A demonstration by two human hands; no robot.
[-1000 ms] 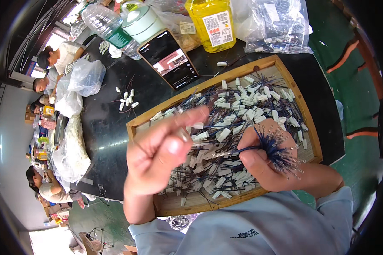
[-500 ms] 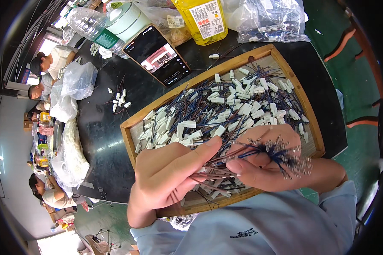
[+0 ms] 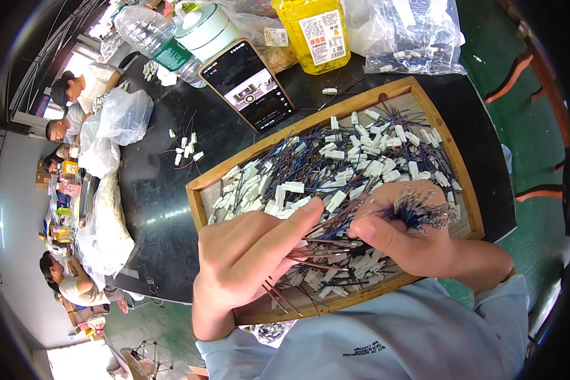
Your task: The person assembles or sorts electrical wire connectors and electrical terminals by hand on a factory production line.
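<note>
My right hand is closed around a bundle of thin dark blue and brown wires, whose bare, shiny tips fan out past the fingers. My left hand is closed on several brown wires that stick out from between its fingers toward the right hand. Some strands stretch between both hands. Beneath them lies a wooden-framed tray heaped with white plastic connectors on blue and brown wires. The fingertips of the left hand are partly hidden behind its thumb.
On the black table a phone leans against a pale green lidded container, near a water bottle. A yellow package and a clear bag stand behind the tray. Loose connectors lie left; people sit farther left.
My hands have drawn slightly apart. The wire tips in my right hand now point more upward, and more brown wires show beside my left hand. The phone picture differs; the whole view shifted slightly.
</note>
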